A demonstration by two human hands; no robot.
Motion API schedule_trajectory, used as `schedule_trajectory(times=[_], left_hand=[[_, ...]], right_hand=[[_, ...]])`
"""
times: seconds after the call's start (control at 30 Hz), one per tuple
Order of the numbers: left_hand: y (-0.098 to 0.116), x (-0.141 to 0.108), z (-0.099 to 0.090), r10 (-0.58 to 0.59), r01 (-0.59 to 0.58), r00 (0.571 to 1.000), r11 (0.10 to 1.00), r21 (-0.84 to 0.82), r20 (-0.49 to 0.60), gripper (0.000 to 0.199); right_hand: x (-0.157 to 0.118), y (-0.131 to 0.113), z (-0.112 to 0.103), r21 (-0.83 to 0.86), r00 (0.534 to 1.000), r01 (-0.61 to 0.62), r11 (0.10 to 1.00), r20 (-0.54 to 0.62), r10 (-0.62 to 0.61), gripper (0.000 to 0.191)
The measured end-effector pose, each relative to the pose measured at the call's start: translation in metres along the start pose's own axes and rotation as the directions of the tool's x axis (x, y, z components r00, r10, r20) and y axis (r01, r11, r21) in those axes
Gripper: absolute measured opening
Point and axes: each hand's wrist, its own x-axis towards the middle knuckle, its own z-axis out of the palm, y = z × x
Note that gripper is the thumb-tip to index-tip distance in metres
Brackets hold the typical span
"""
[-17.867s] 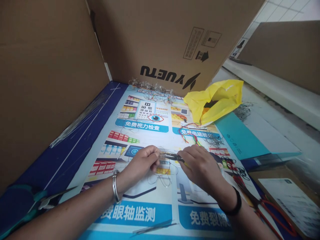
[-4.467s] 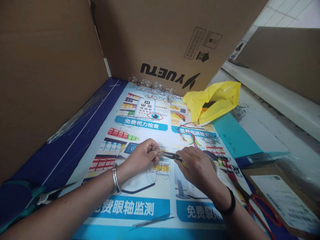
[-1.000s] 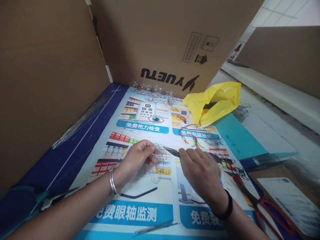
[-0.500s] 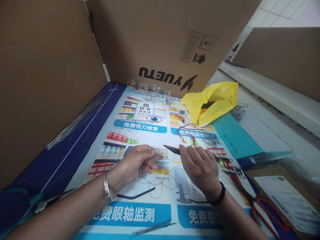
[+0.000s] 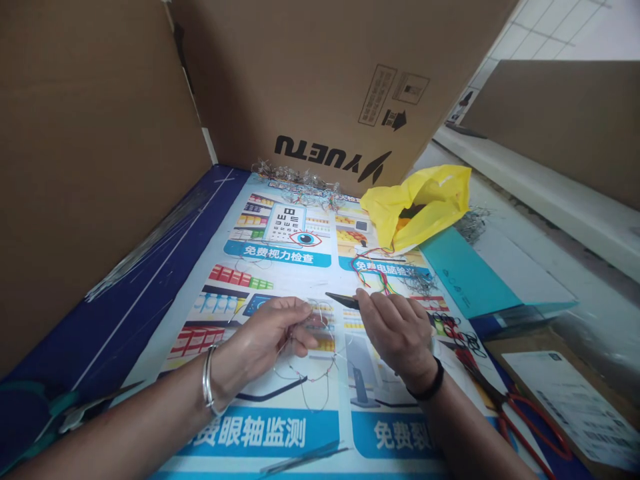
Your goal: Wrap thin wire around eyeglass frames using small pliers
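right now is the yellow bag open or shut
Open: the mouth of the yellow bag gapes, and something dark and a bit of orange show inside.

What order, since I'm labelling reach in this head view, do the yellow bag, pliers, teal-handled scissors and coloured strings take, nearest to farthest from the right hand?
Measured from the right hand:
1. Pliers: gripped in it, nose pointing left.
2. Coloured strings: just beyond it.
3. Yellow bag: farther back, past the strings.
4. Teal-handled scissors: far left, near edge.
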Motion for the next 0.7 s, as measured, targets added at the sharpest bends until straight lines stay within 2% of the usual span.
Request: schedule_trajectory(times=[0.13,0.27,0.47,0.6,0.7], left_hand=[[-0.001,0.003,-0.006,0.038,-0.038,0.999,0.994,0.106,0.005,0.021],[0.003,0.006,-0.013,0.083,-0.076,0.996,0.979,0.189,-0.028,0.021],[0.014,0.008,-0.017,0.21,-0.186,0.967,0.969,0.161,-0.148,0.019],[0.013,0.011,-0.019,0.223,-0.194,0.962,0.964,0.181,-0.156,0.018],[0.01,0.013,-0.021,0.246,-0.217,0.958,0.958,0.187,-0.15,0.019]], right_hand=[[0.007,0.0,0.004,0.03,0.986,-0.085,0.996,0.149,0.08,0.019],[0.015,0.003,0.006,0.061,0.939,-0.164,0.985,0.314,0.137,0.016],[0.021,0.014,-0.006,0.052,0.881,-0.255,0.966,0.424,0.21,0.011],[0.021,0.013,-0.007,0.014,0.801,-0.302,0.953,0.546,0.246,0.012],[0.022,0.007,-0.005,-0.022,0.788,-0.299,0.954,0.559,0.26,0.014]])
